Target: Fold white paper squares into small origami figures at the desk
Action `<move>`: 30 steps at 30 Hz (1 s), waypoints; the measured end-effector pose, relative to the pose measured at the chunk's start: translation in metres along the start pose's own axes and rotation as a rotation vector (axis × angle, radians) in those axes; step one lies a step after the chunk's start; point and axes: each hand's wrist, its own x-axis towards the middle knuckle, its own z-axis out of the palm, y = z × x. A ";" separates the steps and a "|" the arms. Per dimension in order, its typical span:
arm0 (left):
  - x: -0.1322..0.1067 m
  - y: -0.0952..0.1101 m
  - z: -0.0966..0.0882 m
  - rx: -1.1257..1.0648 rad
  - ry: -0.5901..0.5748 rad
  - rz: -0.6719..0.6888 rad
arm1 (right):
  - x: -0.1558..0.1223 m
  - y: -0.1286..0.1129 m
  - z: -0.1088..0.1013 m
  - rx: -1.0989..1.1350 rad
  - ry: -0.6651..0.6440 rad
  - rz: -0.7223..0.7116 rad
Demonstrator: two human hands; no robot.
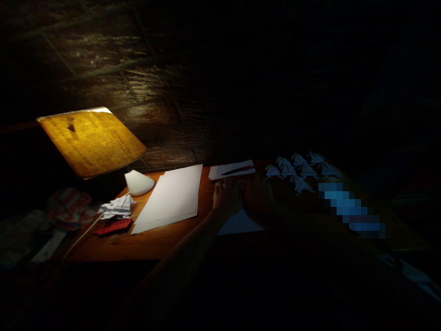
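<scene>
Left hand (225, 195) half open, right hand (258, 197) in shadow, hold unclear, above thin white paper sheet (239, 224): light, floppy; pinch near edge.

- A dark masonry wall (103, 69) with glinting joints fills the upper left of the frame
- A tilted amber lamp shade (91, 142) glows at left
- A warm wooden worktop (103, 248) catches its light along the lower middle
- Deep shadow swallows the right side

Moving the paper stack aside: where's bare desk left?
Bare wood shows between the white paper stack and the left hand, and along the desk's front edge below the stack. It is crowded around the origami frogs, and beside the lamp, where crumpled paper and a red plastic piece lie.
</scene>
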 end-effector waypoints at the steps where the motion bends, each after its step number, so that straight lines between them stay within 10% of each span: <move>1: 0.000 0.000 -0.001 -0.001 -0.012 -0.006 | 0.000 0.000 0.000 0.004 -0.005 0.002; 30: 0.001 0.000 0.006 -0.058 0.011 -0.094 | -0.001 -0.001 -0.010 -0.030 -0.023 0.022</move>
